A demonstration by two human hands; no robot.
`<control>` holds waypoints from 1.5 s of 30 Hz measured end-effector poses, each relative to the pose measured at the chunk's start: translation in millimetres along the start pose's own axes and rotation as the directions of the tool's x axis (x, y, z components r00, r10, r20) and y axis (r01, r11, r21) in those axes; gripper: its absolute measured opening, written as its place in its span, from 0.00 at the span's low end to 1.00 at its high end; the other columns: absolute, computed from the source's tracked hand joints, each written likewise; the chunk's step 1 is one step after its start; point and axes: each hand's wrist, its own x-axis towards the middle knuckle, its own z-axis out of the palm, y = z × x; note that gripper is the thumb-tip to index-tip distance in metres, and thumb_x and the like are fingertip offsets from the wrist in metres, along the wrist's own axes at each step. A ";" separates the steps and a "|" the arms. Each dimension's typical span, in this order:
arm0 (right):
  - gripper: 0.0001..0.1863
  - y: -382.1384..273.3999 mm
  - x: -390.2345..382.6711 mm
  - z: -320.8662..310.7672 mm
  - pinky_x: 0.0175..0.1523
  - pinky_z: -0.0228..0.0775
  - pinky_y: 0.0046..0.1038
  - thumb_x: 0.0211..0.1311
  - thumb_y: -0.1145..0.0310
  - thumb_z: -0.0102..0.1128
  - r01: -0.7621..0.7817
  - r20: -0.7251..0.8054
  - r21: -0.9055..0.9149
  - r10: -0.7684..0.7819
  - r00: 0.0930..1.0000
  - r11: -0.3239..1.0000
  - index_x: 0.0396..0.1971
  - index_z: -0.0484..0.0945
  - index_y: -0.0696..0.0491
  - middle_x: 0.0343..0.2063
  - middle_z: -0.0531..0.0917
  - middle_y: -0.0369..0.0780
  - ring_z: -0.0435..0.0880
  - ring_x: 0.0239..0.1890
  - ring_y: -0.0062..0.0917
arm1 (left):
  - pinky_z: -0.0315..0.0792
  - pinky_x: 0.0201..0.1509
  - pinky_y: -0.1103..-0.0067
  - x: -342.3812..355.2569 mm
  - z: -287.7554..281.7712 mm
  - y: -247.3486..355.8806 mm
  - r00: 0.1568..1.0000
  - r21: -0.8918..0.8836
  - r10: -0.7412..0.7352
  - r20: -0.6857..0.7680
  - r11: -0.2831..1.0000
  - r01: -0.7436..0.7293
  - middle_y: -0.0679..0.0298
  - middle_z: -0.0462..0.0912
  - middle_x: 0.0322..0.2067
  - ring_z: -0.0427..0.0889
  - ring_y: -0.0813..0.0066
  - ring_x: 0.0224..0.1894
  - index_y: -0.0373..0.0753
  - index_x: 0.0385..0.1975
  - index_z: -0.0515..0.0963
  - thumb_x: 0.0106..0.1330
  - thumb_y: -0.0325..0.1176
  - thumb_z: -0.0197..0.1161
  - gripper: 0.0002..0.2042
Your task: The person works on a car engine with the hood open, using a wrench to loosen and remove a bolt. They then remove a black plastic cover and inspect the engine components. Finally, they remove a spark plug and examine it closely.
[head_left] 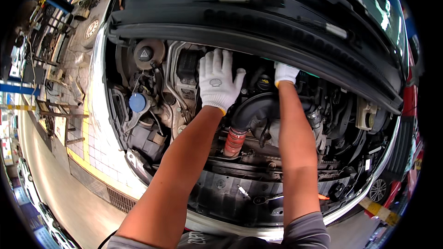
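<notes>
Under black panel point(254, 37), R hand point(286, 73) half hidden, can't tell grip; L hand point(217, 79) stretched flat, seems empty, near black hose point(247, 111). R forearm point(297, 143) may knock ratchet point(260, 200) down b/c it looks loose.

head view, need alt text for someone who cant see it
A white-gloved left hand is open, palm down, over an engine bay; the gloved right hand is partly hidden behind a black panel. A black pipe bends to a red hose, a blue cap sits left, and a metal tool lies near the front.
</notes>
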 end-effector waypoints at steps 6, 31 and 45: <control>0.18 79.8 14.6 38.2 0.55 0.73 0.46 0.76 0.58 0.50 -0.176 0.298 0.610 -0.019 0.954 0.773 0.53 0.80 0.54 0.49 0.86 0.42 0.83 0.50 0.40 | 0.63 0.69 0.54 2.4 -1.6 0.5 0.999 -0.080 0.016 -0.039 0.997 -0.019 0.41 0.75 0.59 0.71 0.42 0.61 0.28 0.62 0.71 0.66 0.47 0.62 0.31; 0.22 -39.8 4.3 -22.1 0.72 0.62 0.42 0.77 0.58 0.47 -0.483 0.118 0.344 0.473 0.873 0.806 0.61 0.78 0.54 0.64 0.79 0.45 0.74 0.67 0.42 | 0.60 0.72 0.55 -0.2 -1.6 -2.0 0.997 -0.057 -0.025 -0.073 0.998 0.020 0.40 0.74 0.60 0.69 0.41 0.64 0.28 0.62 0.71 0.64 0.46 0.65 0.32; 0.11 22.2 -13.0 11.5 0.49 0.73 0.36 0.69 0.60 0.60 0.268 -0.328 0.007 -0.250 0.911 0.964 0.40 0.86 0.50 0.37 0.87 0.46 0.84 0.42 0.38 | 0.56 0.76 0.55 -1.3 6.7 1.3 0.999 0.047 -0.020 0.026 0.999 0.019 0.42 0.72 0.64 0.67 0.43 0.68 0.31 0.68 0.67 0.70 0.52 0.58 0.34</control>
